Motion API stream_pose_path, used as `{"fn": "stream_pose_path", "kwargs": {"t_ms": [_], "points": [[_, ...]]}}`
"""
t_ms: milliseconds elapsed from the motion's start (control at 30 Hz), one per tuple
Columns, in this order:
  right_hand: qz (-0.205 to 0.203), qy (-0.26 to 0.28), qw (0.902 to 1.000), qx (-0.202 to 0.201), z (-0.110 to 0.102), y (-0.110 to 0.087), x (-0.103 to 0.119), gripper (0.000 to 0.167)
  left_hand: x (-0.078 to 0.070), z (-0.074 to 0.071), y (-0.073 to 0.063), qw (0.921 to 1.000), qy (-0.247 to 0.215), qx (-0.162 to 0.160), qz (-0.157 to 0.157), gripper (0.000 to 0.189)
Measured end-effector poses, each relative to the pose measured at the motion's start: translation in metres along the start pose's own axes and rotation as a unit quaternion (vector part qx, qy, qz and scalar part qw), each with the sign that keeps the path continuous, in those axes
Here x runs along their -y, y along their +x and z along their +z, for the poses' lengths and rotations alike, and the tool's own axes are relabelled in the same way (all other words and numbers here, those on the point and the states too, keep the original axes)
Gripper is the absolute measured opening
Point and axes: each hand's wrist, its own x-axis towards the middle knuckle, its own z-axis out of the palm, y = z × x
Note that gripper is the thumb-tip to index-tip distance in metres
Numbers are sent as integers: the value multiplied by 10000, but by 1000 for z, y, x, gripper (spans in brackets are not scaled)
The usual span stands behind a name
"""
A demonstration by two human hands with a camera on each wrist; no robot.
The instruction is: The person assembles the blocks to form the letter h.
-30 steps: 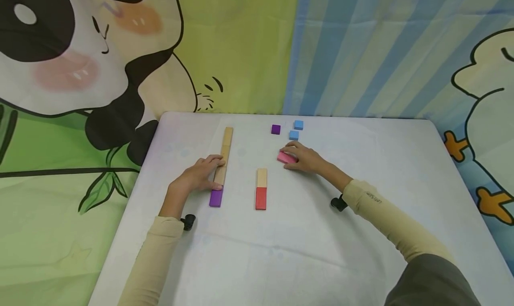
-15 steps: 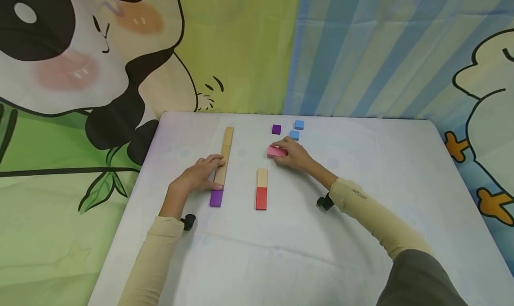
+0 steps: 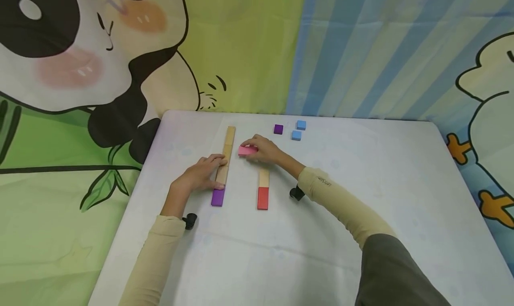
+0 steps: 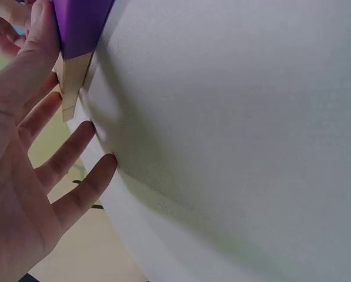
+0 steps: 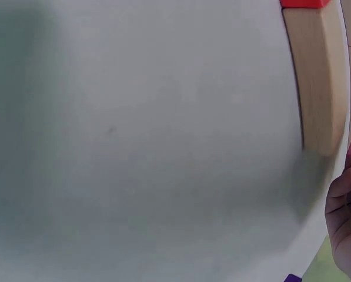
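Observation:
My right hand pinches a pink block between thumb and fingers, close to the right of a long row of natural wooden blocks. A purple block ends that row at its near end. Against the row's left side rests my left hand, fingers spread and fairly straight. Its thumb touches the purple block in the left wrist view, while other fingertips reach the table. Right of the row, a red block lies end to end with a shorter wooden block, partly under my right hand's shadow.
Toward the back of the white table sit a small purple cube and two blue cubes, one nearer than the other. A cartoon-printed curtain hangs right behind the table's far edge.
My right hand has carried the pink block leftward, from near the blue cubes to beside the wooden row. My left hand has stayed at the row.

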Motion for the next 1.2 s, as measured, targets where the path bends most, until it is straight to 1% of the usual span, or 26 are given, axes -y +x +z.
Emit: {"fn": "stream_pose_path", "kwargs": {"t_ms": [100, 200, 400, 667, 1033, 1200], "points": [[52, -5, 9999, 146, 5, 5, 4, 43, -1, 0, 0, 10000, 29, 26, -1, 83], [12, -23, 9997, 259, 8, 8, 7, 43, -1, -1, 0, 10000, 34, 21, -36, 84], [-79, 106, 9994, 305, 13, 11, 11, 43, -2, -1, -1, 10000, 39, 2, 12, 83], [38, 360, 9990, 246, 19, 13, 10, 41, -3, -1, -1, 10000, 55, -11, 70, 83], [309, 410, 9986, 139, 20, 10, 15, 41, -4, -2, -3, 9999, 80, -49, 65, 82], [278, 390, 9989, 13, 20, 7, 16, 45, -1, -1, -2, 9999, 80, -56, 65, 82]]}}
